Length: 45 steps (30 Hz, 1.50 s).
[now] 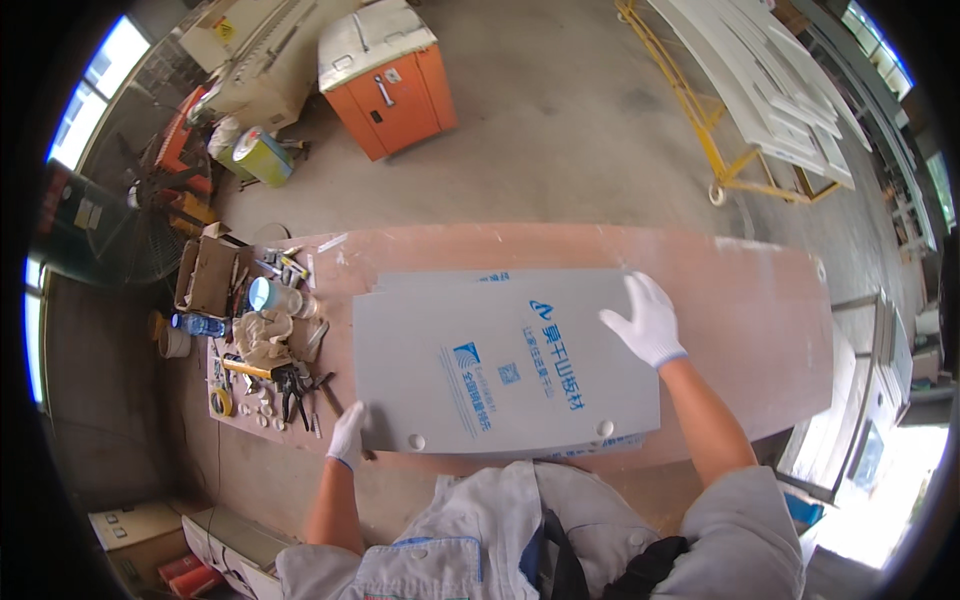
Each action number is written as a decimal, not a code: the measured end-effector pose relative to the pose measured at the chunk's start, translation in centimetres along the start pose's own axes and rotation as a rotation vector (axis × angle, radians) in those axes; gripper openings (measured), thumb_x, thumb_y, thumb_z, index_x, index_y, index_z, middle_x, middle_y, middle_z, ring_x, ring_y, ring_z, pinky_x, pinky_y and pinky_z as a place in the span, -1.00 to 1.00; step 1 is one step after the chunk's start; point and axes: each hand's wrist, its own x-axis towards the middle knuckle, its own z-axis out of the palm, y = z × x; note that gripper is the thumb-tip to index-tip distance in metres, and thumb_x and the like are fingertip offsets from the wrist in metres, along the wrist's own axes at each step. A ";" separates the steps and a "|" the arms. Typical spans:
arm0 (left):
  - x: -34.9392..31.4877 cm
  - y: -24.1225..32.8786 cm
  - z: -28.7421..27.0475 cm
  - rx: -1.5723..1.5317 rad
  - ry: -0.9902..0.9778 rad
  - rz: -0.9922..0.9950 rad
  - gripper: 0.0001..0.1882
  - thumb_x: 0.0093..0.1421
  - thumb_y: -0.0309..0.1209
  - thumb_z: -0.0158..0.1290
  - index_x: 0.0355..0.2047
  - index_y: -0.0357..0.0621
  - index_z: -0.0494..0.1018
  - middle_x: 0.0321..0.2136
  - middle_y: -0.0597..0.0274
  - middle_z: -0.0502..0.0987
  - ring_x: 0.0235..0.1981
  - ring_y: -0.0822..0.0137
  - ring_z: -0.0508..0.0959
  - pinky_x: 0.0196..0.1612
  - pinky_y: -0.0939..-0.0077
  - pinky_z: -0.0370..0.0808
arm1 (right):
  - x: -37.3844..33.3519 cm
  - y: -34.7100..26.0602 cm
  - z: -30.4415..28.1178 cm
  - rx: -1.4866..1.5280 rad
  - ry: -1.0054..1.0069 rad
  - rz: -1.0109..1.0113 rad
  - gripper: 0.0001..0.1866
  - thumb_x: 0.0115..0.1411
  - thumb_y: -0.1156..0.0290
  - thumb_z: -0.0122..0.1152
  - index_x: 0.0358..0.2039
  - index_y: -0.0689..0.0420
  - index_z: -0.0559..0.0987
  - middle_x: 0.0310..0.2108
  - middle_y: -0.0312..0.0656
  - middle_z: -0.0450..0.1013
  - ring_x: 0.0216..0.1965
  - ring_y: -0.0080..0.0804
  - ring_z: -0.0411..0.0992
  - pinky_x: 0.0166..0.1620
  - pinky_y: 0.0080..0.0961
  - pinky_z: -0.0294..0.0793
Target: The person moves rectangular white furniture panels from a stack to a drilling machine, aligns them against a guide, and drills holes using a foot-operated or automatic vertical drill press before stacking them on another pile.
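Note:
A flat grey panel (430,330) with blue printing and two round holes along its near edge lies on the workbench, over at least one similar panel whose edges peek out. My left hand (347,436), in a white glove, holds the panel at its near left corner; part of its fingers is hidden. At the far right, my right hand (652,322), also gloved, grips the side edge, thumb on the top face and fingers along the edge.
Left on the reddish workbench (740,330) are a cardboard box (208,275), a jar with a blue lid (272,295), a hammer (330,392), pliers and tape. Beyond stand an orange cabinet (385,100), a fan (130,215) and a yellow rack (705,130) with white boards.

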 end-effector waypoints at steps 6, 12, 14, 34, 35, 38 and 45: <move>-0.6 -1.0 1.2 0.095 -0.002 0.100 -0.45 0.36 -0.08 0.15 0.09 -0.35 0.49 -0.17 0.35 0.55 -0.15 0.44 0.47 -0.07 0.47 0.43 | 14.2 -10.1 6.1 0.047 -0.937 -0.062 0.15 0.10 -0.58 -0.05 0.31 0.26 0.41 0.38 0.10 0.25 0.42 0.02 0.18 0.43 -0.23 0.14; 1.6 -1.4 0.4 0.200 -0.036 0.053 -0.43 0.33 0.01 0.16 -0.08 -0.37 0.55 -0.31 0.35 0.50 -0.27 0.46 0.40 -0.20 0.48 0.37 | 13.4 -12.2 5.9 0.105 -1.026 0.083 0.05 0.08 -0.58 0.01 0.04 0.26 0.65 0.15 0.10 0.51 0.19 0.02 0.45 0.22 -0.23 0.37; 0.3 -3.3 -0.5 0.229 -0.010 0.014 -0.41 0.31 0.05 0.17 -0.10 -0.35 0.59 -0.35 0.36 0.51 -0.34 0.46 0.40 -0.28 0.48 0.36 | 10.5 -12.4 6.9 0.017 -0.974 -0.055 0.08 0.07 -0.61 -0.05 0.04 0.26 0.64 0.14 0.11 0.51 0.17 0.04 0.46 0.21 -0.22 0.40; 11.7 8.2 3.9 0.322 -0.267 0.068 -0.28 0.32 0.05 0.13 0.22 -0.36 0.43 0.19 0.02 0.48 0.18 0.14 0.46 0.27 0.24 0.40 | -26.6 1.4 6.1 1.031 -0.147 1.080 -0.16 0.20 -0.22 0.26 0.26 0.22 0.50 0.29 0.04 0.40 0.34 -0.11 0.31 0.35 -0.26 0.23; 11.9 8.5 5.1 0.338 -0.287 0.074 -0.28 0.33 0.05 0.12 0.23 -0.36 0.43 0.19 0.02 0.48 0.19 0.14 0.46 0.27 0.24 0.39 | -28.0 1.5 6.4 1.027 -0.124 1.076 -0.16 0.19 -0.21 0.27 0.26 0.22 0.50 0.30 0.03 0.40 0.34 -0.11 0.31 0.35 -0.26 0.23; 12.2 8.9 5.9 0.350 -0.327 0.082 -0.28 0.34 0.04 0.11 0.24 -0.36 0.41 0.21 0.03 0.46 0.21 0.13 0.44 0.29 0.23 0.37 | -30.7 -0.8 6.2 1.029 -0.070 1.049 -0.06 0.11 -0.27 0.30 0.22 0.33 0.51 0.27 0.13 0.40 0.32 0.01 0.32 0.32 -0.26 0.26; 9.8 6.5 11.8 0.378 -0.430 0.073 -0.28 0.36 0.03 0.07 0.29 -0.35 0.36 0.25 0.03 0.42 0.24 0.11 0.40 0.33 0.22 0.32 | -40.1 0.1 3.3 1.267 0.049 1.242 -0.23 0.17 -0.15 0.37 0.17 0.24 0.58 0.19 -0.12 0.51 0.20 -0.27 0.43 0.26 -0.36 0.34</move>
